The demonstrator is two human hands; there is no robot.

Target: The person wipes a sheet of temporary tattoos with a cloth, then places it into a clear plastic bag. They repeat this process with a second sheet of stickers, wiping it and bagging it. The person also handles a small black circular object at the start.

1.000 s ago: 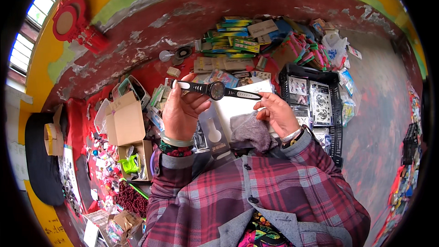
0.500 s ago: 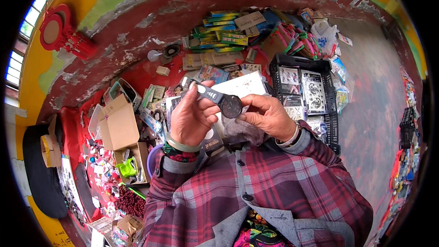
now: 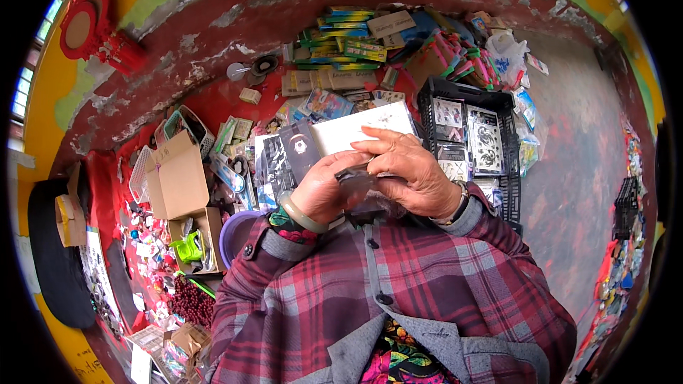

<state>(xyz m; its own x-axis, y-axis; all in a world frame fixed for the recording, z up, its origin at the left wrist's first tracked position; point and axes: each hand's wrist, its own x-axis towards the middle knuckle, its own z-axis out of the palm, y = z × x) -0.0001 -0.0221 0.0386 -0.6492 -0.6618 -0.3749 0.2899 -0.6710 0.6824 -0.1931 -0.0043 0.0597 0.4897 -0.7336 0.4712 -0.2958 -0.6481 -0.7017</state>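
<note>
I see my left hand (image 3: 321, 192) and right hand (image 3: 409, 171) both with fingers curled around a dark wristwatch (image 3: 353, 178) (mostly hidden), held just left of the black crate (image 3: 505, 192), above a white box (image 3: 356, 129).

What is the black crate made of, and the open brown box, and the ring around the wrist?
The black crate looks like hard plastic: its walls are a moulded open grid. The open brown box looks like cardboard: dull tan, with folded flaps. The pale green bangle on the left hand is smooth and a bit glossy, perhaps stone or plastic; the picture cannot settle which.
</note>
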